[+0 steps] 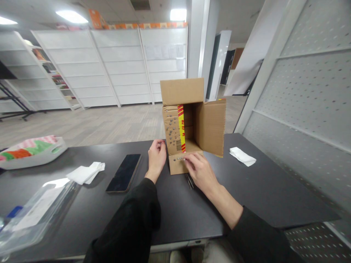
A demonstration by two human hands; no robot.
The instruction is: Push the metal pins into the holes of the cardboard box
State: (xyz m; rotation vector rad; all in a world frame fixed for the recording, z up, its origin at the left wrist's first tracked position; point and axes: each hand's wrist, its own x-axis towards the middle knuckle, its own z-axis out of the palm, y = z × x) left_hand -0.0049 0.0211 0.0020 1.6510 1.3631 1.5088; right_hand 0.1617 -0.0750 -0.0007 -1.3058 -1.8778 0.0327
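A cardboard box [214, 128] stands on the table with its opening facing me and its flaps spread. Small grey round metal pieces dot its left flap [172, 140], beside a yellow and red tape strip [181, 128]. A short row of similar pieces [178, 158] runs along the lower flap [178, 168]. My right hand [201, 170] is closed in a pinch at the right end of that row; what its fingertips hold is too small to name. Beside the box's left edge, my left hand [157, 157] is closed, fingertips together, their contents hidden. Thin metal pins [189, 181] lie below the lower flap.
A dark phone [124, 173] lies left of my left hand. Further left are folded white tissues [86, 173], a clear plastic case [38, 210] and a white tray [33, 160] with colourful cloth. Another tissue [242, 156] lies right of the box, near a perforated panel [309, 95].
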